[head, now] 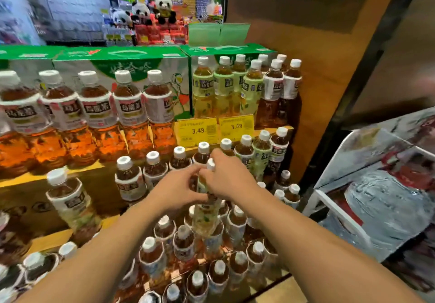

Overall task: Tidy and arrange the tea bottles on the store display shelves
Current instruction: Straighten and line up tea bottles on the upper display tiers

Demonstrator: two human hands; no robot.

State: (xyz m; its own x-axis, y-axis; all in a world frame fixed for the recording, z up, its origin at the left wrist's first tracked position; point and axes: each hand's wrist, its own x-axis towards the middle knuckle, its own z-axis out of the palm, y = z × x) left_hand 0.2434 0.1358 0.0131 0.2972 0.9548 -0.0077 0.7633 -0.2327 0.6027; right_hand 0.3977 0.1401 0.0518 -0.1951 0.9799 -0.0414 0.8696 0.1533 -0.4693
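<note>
A pale green-labelled tea bottle (205, 215) with a white cap is held upright above the lower shelf's dark tea bottles (183, 241). My left hand (175, 190) grips its upper body from the left. My right hand (227, 176) grips it near the neck from the right, fingers curled round it. Behind the hands, a row of small dark tea bottles (154, 168) stands on the middle shelf. The top shelf carries large amber oolong bottles (94, 114) on the left, green tea bottles (223, 86) and dark tea bottles (280, 90) on the right.
Yellow price tags (197, 130) hang on the top shelf edge. Green cartons (131, 67) stand behind the bottles. A wooden wall panel (329, 78) closes off the right side. A white rack with bottled water packs (376, 196) stands at right. Panda toys (150, 10) sit far behind.
</note>
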